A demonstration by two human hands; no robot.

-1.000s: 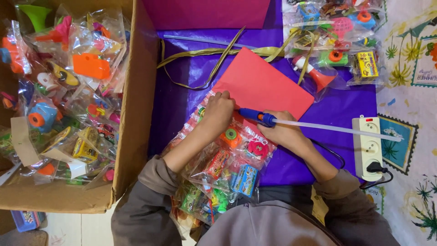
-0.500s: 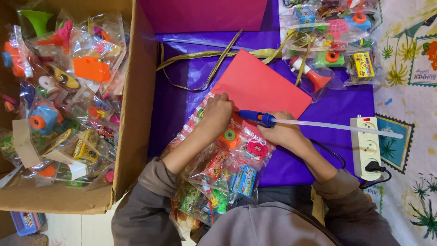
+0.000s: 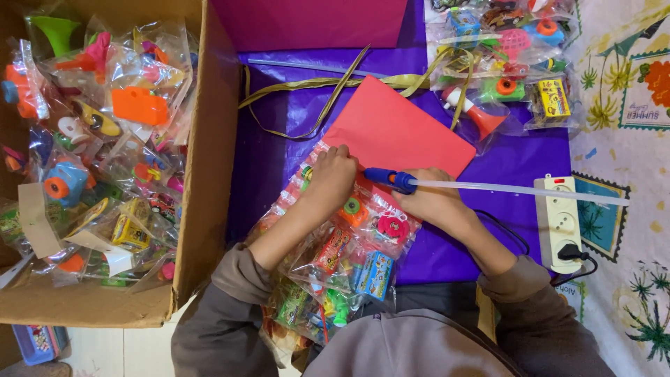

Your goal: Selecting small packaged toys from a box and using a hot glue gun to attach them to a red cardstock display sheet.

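My left hand [image 3: 331,178] presses down on the top edge of a clear plastic bag of small toys [image 3: 349,237] that lies on my lap and the purple sheet [image 3: 279,139]. My right hand [image 3: 433,199] grips a blue glue gun [image 3: 391,180] with a long white glue stick [image 3: 516,190] sticking out to the right. The gun's tip points left at the bag's top edge, close to my left hand. A red card [image 3: 398,129] lies just beyond the bag, its near edge under my hands.
A cardboard box [image 3: 209,174] full of bagged toys stands at the left. More toy bags [image 3: 502,63] lie at the back right. A white power strip [image 3: 557,223] with a black plug sits at the right. Gold ribbon [image 3: 328,87] trails across the purple sheet.
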